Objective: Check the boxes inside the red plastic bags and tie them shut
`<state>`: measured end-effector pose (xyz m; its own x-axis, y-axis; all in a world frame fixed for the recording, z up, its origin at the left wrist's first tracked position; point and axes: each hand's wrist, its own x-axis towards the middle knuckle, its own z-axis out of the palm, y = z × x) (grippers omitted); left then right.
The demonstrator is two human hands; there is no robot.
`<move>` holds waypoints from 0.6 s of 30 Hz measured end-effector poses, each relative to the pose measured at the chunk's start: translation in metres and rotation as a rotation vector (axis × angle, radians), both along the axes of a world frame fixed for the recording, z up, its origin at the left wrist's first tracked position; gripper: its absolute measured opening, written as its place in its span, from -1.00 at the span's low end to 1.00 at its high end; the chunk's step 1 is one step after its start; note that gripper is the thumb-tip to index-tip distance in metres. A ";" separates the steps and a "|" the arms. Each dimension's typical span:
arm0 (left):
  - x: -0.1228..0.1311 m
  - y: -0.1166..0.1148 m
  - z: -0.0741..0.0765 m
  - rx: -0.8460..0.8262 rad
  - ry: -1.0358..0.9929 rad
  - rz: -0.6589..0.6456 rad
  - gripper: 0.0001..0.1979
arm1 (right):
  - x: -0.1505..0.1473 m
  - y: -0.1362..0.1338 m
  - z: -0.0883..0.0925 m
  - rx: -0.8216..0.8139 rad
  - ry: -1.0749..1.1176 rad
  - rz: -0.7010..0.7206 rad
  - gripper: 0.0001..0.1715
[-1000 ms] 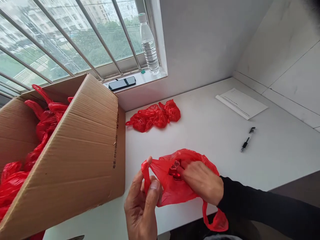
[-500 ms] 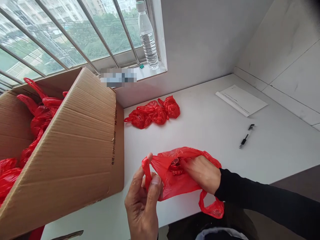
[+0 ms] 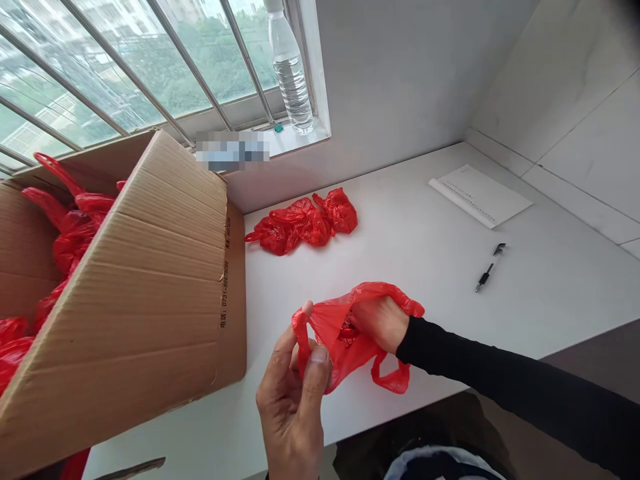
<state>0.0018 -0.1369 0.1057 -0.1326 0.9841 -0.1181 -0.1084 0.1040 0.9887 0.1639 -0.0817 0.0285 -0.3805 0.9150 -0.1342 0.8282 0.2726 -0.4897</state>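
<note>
My left hand (image 3: 297, 400) pinches one handle loop of a red plastic bag (image 3: 367, 293) at the bag's left side, with the thumb in front. Deep in the bag's mouth is my right hand (image 3: 383, 321); its fingers are hidden by the red film. By those fingers, inside the bag, a shiny dark red packet (image 3: 347, 332) with printed marks partly shows, and I cannot make out what it is. The bag's other handle loop hangs below my right wrist. Under the bag is the white tabletop (image 3: 425, 257).
An open cardboard box (image 3: 150, 287) holding several red bags (image 3: 75, 233) stands at left. Three tied red bags (image 3: 313, 223) lie by the wall. A pen (image 3: 490, 268) and a paper sheet (image 3: 483, 197) lie at right. A water bottle (image 3: 293, 80) stands on the windowsill.
My right hand has moved left and pushed deeper into the bag, covering more of the packet. The hanging handle loop has shifted left and up. My left hand keeps its pinch.
</note>
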 end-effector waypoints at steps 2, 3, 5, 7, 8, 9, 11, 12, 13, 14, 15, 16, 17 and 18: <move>0.000 0.000 0.000 -0.013 -0.015 0.011 -0.63 | 0.002 0.000 0.003 0.000 0.003 0.008 -0.78; 0.000 0.000 0.000 -0.012 -0.016 0.021 -0.62 | 0.005 -0.001 0.006 0.000 -0.005 0.007 -0.80; -0.001 0.001 0.000 -0.002 -0.010 0.042 -0.60 | 0.010 -0.005 0.015 -0.012 -0.054 -0.015 -0.82; -0.001 0.002 0.000 0.007 -0.004 0.048 -0.58 | 0.014 -0.009 0.027 -0.037 -0.139 -0.056 -0.78; -0.001 0.003 0.001 0.009 -0.005 0.047 -0.58 | 0.016 -0.010 0.032 -0.050 -0.186 -0.075 -0.74; -0.001 0.003 0.001 0.010 -0.006 0.044 -0.59 | 0.016 -0.011 0.037 -0.061 -0.229 -0.089 -0.70; 0.000 0.004 0.000 0.013 -0.008 0.043 -0.60 | 0.015 -0.012 0.042 -0.075 -0.292 -0.094 -0.68; 0.000 0.004 0.000 0.010 -0.007 0.047 -0.60 | 0.014 -0.012 0.042 -0.082 -0.312 -0.088 -0.68; 0.000 0.004 0.000 0.006 -0.005 0.054 -0.60 | 0.013 -0.012 0.042 -0.090 -0.327 -0.079 -0.68; 0.000 0.004 -0.001 0.002 -0.004 0.057 -0.60 | 0.012 -0.011 0.040 -0.098 -0.336 -0.069 -0.66; 0.000 0.003 -0.001 0.000 -0.003 0.055 -0.60 | 0.012 -0.011 0.038 -0.105 -0.340 -0.057 -0.65; -0.001 0.003 -0.001 0.003 -0.002 0.051 -0.60 | 0.012 -0.011 0.036 -0.112 -0.340 -0.046 -0.65; -0.001 0.002 -0.001 0.009 -0.002 0.044 -0.60 | 0.012 -0.010 0.033 -0.115 -0.333 -0.035 -0.66; -0.001 0.002 -0.002 0.015 -0.001 0.036 -0.60 | 0.012 -0.009 0.031 -0.115 -0.322 -0.024 -0.68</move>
<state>0.0008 -0.1351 0.1040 -0.1680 0.9803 -0.1035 -0.1124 0.0853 0.9900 0.1761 -0.0903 0.0590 -0.2807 0.8952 -0.3463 0.9507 0.2096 -0.2287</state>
